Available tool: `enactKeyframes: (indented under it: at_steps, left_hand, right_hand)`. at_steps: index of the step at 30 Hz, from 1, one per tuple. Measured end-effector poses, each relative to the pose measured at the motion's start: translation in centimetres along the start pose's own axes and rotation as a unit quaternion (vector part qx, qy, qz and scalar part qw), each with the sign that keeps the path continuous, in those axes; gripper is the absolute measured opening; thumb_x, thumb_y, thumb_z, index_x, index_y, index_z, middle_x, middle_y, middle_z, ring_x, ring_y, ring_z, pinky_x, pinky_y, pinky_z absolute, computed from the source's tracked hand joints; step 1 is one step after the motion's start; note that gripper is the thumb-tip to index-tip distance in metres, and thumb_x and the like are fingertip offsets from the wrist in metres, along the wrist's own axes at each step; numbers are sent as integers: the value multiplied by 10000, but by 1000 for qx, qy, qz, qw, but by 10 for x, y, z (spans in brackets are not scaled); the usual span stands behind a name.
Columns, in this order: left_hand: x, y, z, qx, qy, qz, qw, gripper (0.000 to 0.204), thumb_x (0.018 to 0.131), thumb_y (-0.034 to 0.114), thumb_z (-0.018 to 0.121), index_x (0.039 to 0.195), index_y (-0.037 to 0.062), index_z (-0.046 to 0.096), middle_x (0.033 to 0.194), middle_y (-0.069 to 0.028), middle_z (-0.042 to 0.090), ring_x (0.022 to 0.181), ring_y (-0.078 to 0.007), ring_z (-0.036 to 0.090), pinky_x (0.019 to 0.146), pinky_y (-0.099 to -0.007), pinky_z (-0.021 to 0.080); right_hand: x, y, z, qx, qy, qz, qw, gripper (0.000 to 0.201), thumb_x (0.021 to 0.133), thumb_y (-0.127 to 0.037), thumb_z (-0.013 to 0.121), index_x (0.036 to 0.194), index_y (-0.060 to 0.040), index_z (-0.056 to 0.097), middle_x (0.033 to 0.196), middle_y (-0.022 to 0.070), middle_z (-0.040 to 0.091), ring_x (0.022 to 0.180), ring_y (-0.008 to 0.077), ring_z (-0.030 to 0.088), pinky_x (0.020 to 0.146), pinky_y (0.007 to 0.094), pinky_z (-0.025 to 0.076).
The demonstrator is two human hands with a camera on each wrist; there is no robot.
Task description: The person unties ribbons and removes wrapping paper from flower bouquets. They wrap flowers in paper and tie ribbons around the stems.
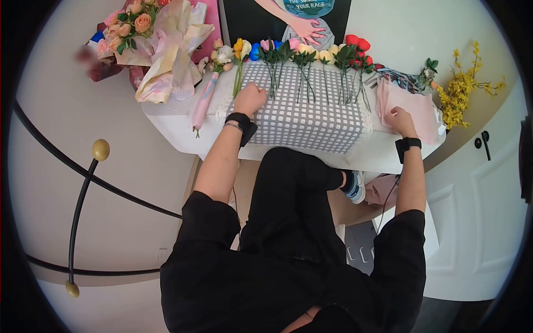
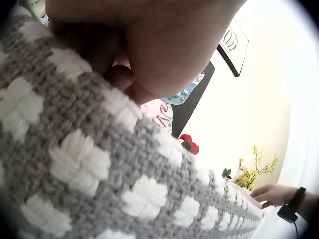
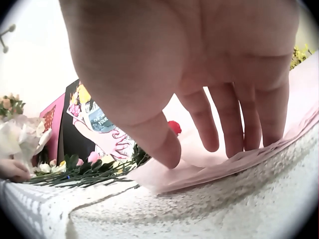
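Observation:
My left hand (image 1: 251, 99) rests on the grey-and-white checked cloth (image 1: 305, 123), its fingers bent inward and partly hidden under the palm. Beside it lie the green stems of orange and white tulips (image 1: 239, 72). At the table's right end, my right hand (image 1: 401, 121) is over a stack of pink wrapping paper (image 1: 408, 100). In the right wrist view its fingers (image 3: 232, 122) reach down to the sheets with the thumb spread apart. Red roses (image 1: 358, 47) and other cut flowers lie in a row along the cloth's back edge, stems toward me.
A big wrapped bouquet (image 1: 166, 55) fills the table's left end, with a slim pink-wrapped bunch (image 1: 205, 102) beside it. Yellow blossom branches (image 1: 458, 89) stand at the far right. Behind the flowers leans a dark picture (image 1: 288, 22). Ribbons (image 1: 402, 80) lie behind the paper.

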State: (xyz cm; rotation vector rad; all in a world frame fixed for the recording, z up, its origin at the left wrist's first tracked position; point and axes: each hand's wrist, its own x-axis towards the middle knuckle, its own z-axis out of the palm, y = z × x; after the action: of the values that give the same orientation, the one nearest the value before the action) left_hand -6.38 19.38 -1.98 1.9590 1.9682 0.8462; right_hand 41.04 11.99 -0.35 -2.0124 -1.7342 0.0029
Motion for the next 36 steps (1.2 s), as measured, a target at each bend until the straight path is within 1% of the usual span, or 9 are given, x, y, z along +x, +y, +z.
enactKeyframes:
  at_steps: [3,6,10,20,22,27,29,30,36]
  left_hand:
    - [16,-8,-15,-58,-15,0,998,381,843,246,545,1069,-62,549,999,-292,628,905,-426,626,828,-475,489]
    - [24,-17,-27,90,100,-8,991,629,832,342,588,1282,-43,377,1188,-272,524,987,-453,586,882,-469,481]
    - [38,-18,-36,182,17,-119,976,729,795,481,629,1281,-27,437,1280,-224,511,1167,-358,531,977,-412,433]
    - [92,-50,-21,247,-117,-6,962,410,843,203,500,1143,-74,541,1044,-278,634,990,-383,629,865,-417,496]
    - [94,-56,-21,135,10,-41,990,350,839,170,498,1079,-75,568,1022,-328,614,1005,-392,616,869,-421,491]
    - [62,-29,-45,-51,51,-62,995,312,900,202,437,1021,-80,496,828,-276,639,725,-387,645,631,-451,499]
    - [48,-28,-46,-252,71,-23,965,314,927,235,439,1005,-65,481,707,-204,596,555,-334,582,524,-427,465]
    - [38,-28,-46,-289,82,3,954,235,945,231,444,950,-2,473,632,-110,521,469,-224,507,432,-354,412]
    - [-23,-18,-22,-533,15,-39,845,176,978,242,439,872,102,421,634,12,420,435,-72,373,354,-240,295]
  right_hand:
    - [2,-15,-5,-49,-13,-30,998,386,727,-312,633,914,25,654,898,262,655,862,398,631,803,429,497]
    - [4,-20,0,-97,-18,-47,994,359,732,-303,639,873,26,651,874,258,654,846,394,631,801,438,495]
    - [14,-8,8,-84,-6,-53,995,315,754,-291,631,809,17,654,837,242,656,819,395,630,789,447,494]
    - [26,2,11,-87,-27,-41,995,285,784,-260,579,840,1,679,864,246,655,856,396,632,808,443,495]
    - [33,13,15,-102,-21,-71,992,261,801,-219,542,846,-1,679,867,252,650,863,398,631,815,445,493]
    - [23,7,10,-88,0,-61,994,235,819,-167,511,844,-1,676,869,252,648,849,401,633,793,457,497]
    - [22,7,11,-91,17,-54,994,228,823,-154,505,840,-1,672,862,251,648,842,403,634,783,461,499]
    - [21,7,14,-89,37,-44,994,218,825,-147,499,837,-1,660,849,257,645,835,412,633,770,466,501]
    - [15,0,19,-117,82,25,989,235,872,-196,462,936,-24,609,843,256,649,819,434,629,746,504,490]
